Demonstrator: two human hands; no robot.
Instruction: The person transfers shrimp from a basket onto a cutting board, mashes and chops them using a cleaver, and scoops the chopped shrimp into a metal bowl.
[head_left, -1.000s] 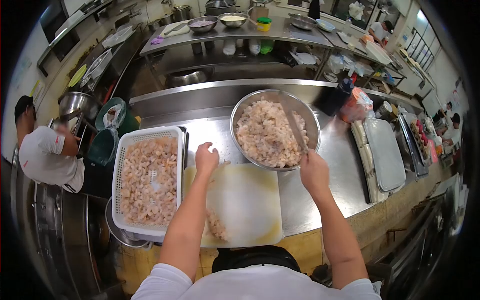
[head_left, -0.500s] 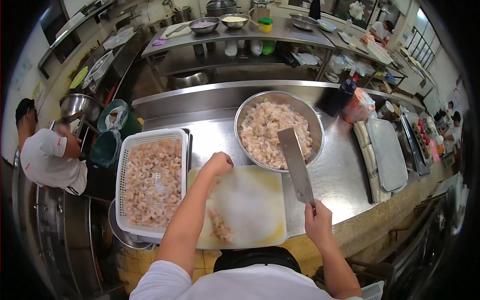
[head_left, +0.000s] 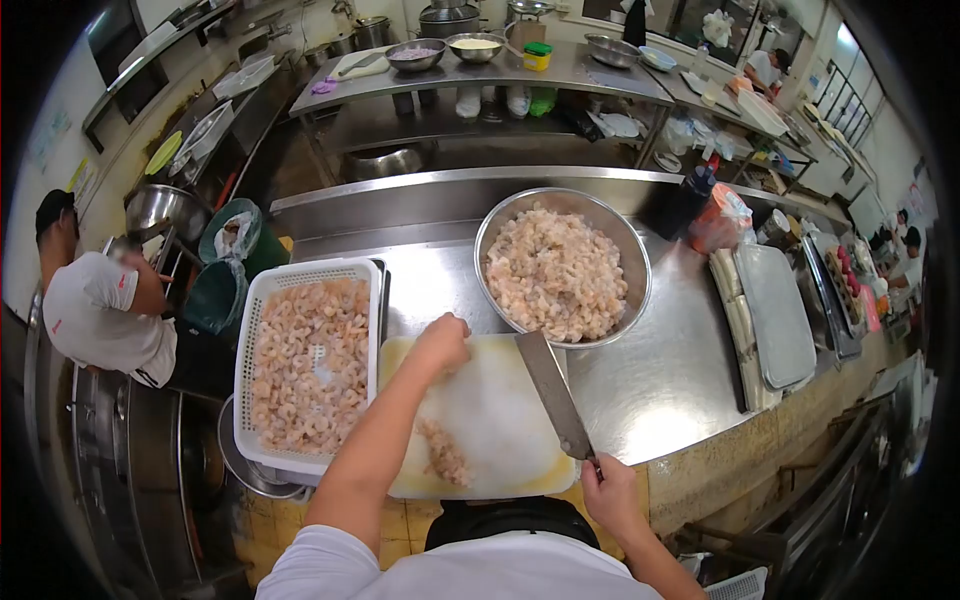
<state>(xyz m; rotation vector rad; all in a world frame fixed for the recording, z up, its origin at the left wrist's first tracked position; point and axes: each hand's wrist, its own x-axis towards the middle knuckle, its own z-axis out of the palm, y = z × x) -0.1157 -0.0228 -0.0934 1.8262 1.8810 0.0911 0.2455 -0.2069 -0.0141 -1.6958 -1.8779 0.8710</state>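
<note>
My right hand [head_left: 611, 492] is wrapped round the handle of a cleaver [head_left: 556, 395], whose wide blade lies over the right edge of the white cutting board [head_left: 500, 420]. My left hand [head_left: 443, 347] is curled closed above the board's far left corner, and whatever its fingers hold is hidden. A small heap of chopped shrimp [head_left: 445, 455] sits on the board's near left part. Beyond the board's far right corner stands a steel bowl [head_left: 643, 262] piled with cut shrimp [head_left: 555, 270]. Left of the board, a white perforated basket [head_left: 243, 370] holds peeled shrimp [head_left: 310, 365].
A dark bottle [head_left: 685, 197], an orange-and-white bag [head_left: 720, 215] and grey lids [head_left: 775, 310] occupy the counter's right side. At the left, a co-worker [head_left: 110, 310] stands near green bins [head_left: 240, 235]. Behind the counter is another steel table [head_left: 560, 85] with bowls.
The cleaver has swung left and down from over the steel bowl's near edge to the cutting board's right edge. My left hand has shifted slightly and stays closed.
</note>
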